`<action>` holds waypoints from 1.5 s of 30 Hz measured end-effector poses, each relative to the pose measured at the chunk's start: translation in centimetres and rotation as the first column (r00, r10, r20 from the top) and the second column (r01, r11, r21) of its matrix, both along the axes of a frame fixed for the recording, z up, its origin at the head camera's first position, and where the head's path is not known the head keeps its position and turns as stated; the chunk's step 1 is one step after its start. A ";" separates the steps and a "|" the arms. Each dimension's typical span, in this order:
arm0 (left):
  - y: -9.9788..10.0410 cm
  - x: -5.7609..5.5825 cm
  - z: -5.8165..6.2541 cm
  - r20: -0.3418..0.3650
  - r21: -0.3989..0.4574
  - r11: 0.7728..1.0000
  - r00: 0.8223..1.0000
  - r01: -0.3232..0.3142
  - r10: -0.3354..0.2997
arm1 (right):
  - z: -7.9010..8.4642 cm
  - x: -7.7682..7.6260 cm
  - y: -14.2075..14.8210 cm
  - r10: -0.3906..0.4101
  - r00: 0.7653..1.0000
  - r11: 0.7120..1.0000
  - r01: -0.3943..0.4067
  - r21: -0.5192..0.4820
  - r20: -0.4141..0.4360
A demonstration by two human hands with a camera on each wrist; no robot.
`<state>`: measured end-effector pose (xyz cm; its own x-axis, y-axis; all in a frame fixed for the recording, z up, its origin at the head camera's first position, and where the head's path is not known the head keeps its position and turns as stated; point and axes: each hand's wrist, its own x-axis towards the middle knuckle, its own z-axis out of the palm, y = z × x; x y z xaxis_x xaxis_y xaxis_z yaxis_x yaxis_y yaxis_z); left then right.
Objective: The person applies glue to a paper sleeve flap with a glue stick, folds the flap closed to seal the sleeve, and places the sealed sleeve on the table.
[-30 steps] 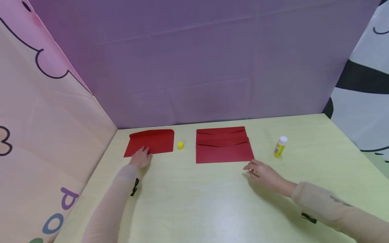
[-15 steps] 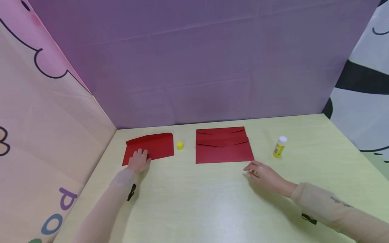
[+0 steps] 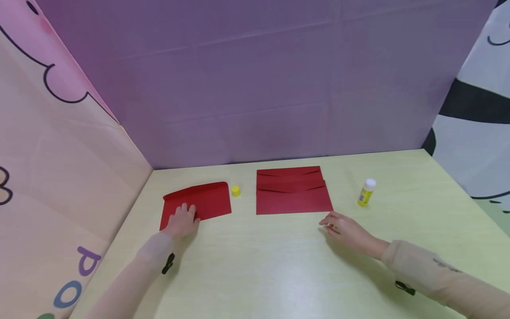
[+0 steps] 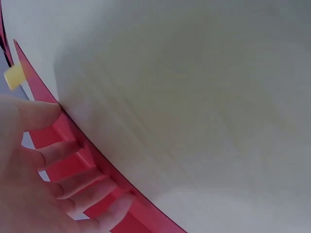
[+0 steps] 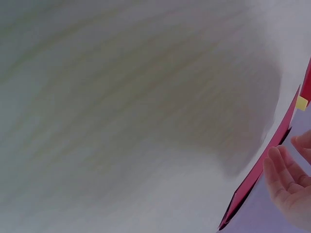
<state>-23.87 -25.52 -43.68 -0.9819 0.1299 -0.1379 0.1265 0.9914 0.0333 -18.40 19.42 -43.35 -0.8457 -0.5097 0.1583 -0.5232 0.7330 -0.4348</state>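
Observation:
At the left of the head view, my left hand (image 3: 183,221) rests on the lower part of a red envelope (image 3: 211,201) whose flap edge faces the back wall. Spread fingers (image 4: 92,182) lie on its surface in the left wrist view, with the thumb at its near edge. Two more red envelopes (image 3: 292,201) lie overlapped in the middle of the table. Just off their lower right corner, my right hand (image 3: 344,228) hovers or rests with loosely bent fingers and nothing in them.
A small yellow cap (image 3: 236,191) lies between the left envelope and the overlapped pair. Toward the right stands a yellow glue stick (image 3: 366,193) with a white end on top. A purple cloth wall (image 3: 247,88) borders the table (image 3: 255,270) at the back.
The left hand has slid the left envelope toward the person, and it has turned slightly. The right hand, the overlapped envelopes and the glue stick have stayed in place.

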 end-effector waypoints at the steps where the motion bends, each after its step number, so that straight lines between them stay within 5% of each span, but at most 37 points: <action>1: 0.1 0.3 0.0 0.001 -0.003 1.000 1.000 0.001 -0.001 | 0.0 0.0 0.0 -0.001 1.000 1.000 0.001 -0.001 0.004; 16: 2.0 4.7 0.6 -0.014 0.015 0.999 0.999 0.047 -0.047 | -0.4 0.1 0.0 -0.005 1.000 1.000 0.005 -0.007 -0.014; 30: 3.8 7.1 0.5 -0.003 0.021 0.998 0.998 0.058 -0.058 | -0.2 0.1 -0.1 -0.012 1.000 1.000 0.012 0.005 0.018; 36: 3.4 7.0 1.2 -0.009 0.071 0.995 0.997 0.076 -0.076 | -0.3 0.2 -0.1 -0.013 1.000 1.000 0.013 -0.009 0.014; 45: 1.3 4.5 2.4 -0.068 0.210 0.974 0.995 0.089 -0.076 | -0.4 0.2 -0.1 -0.017 1.000 1.000 0.018 -0.022 0.025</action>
<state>-19.37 -24.21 -41.29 -0.9722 0.2305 -0.0400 0.2154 0.9486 0.2318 -18.17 19.36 -43.71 -0.8582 -0.4913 0.1487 -0.4993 0.7320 -0.4635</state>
